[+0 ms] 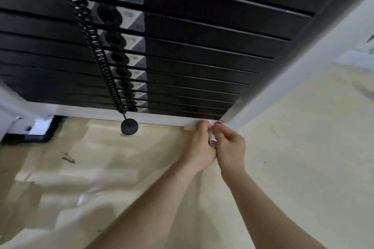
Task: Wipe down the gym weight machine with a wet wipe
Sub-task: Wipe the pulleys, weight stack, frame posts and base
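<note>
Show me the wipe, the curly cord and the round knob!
wet wipe (213, 137): head view, its crumpled white middle.
curly cord (98, 50): head view, middle of coil.
round knob (129, 126): head view, its centre.

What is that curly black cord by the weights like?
The curly black cord is a tight springy coil, plastic-looking. It hangs down in front of the weight plates, beside their pin holes. Its lower end joins a short straight piece with a round black knob, near the white frame base. Nothing grips it: the left hand and right hand hold the wet wipe farther right.
</note>
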The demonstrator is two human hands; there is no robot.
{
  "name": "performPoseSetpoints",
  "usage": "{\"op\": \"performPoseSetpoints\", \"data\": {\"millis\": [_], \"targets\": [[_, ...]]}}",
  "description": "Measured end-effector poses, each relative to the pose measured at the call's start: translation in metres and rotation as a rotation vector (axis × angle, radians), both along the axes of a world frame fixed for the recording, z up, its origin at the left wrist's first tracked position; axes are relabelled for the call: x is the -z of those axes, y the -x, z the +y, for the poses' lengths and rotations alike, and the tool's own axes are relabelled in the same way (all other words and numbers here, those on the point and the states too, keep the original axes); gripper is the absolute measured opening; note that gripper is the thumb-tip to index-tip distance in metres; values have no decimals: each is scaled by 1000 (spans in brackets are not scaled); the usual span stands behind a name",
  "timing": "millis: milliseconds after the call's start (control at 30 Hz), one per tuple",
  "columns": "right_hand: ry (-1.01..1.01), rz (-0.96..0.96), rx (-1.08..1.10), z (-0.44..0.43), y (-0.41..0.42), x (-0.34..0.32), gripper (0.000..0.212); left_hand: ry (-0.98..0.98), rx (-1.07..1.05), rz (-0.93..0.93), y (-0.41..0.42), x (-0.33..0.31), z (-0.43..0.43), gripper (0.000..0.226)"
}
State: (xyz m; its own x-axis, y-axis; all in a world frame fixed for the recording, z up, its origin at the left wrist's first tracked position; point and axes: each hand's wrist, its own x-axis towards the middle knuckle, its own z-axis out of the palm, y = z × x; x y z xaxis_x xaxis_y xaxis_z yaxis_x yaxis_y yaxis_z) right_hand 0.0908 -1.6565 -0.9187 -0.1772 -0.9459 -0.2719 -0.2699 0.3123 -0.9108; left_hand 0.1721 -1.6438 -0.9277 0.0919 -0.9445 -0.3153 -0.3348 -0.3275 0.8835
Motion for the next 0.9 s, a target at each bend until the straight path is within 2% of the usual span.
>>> {"op": "performPoseSetpoints", "data": {"millis": [100, 167, 300, 367, 433, 467, 533, 567, 633, 667, 733, 833, 900], "targets": [[-9, -87, -57, 5, 21, 5, 49, 55, 95, -111, 19, -4, 2, 52], [18, -72, -84, 7, 35, 6, 49, 65, 101, -186, 27, -3, 0, 58], [18, 61, -216, 11, 47, -2, 45, 90, -16, -243, 36, -3, 2, 49], [-44, 212, -472, 3, 54, -15, 47, 113, -98, -52, 45, -2, 11, 47], [-131, 507, -863, -14, 67, -38, 49, 121, -182, 260, 57, -4, 19, 43], [-173, 647, -1013, -23, 74, -51, 50, 137, -224, 323, 64, 2, 21, 48], [-257, 837, -1201, -37, 87, -74, 58, 148, -217, 285, 74, 0, 20, 76], [-294, 886, -1241, -43, 92, -81, 63, 121, -235, 233, 79, -4, 19, 82], [-304, 865, -1194, -52, 101, -86, 64, 43, -320, 314, 84, -10, 10, 81], [-263, 812, -1133, -53, 104, -83, 58, 17, -398, 370, 85, -11, 7, 74], [-112, 685, -971, -52, 107, -69, 39, 16, -545, 360, 83, 1, -4, 54], [34, 437, -686, -41, 100, -40, 11, -46, -527, 105, 73, -4, -17, 31], [17, 319, -575, -41, 99, -19, 7, -50, -457, -72, 68, -16, -23, 24]]}}
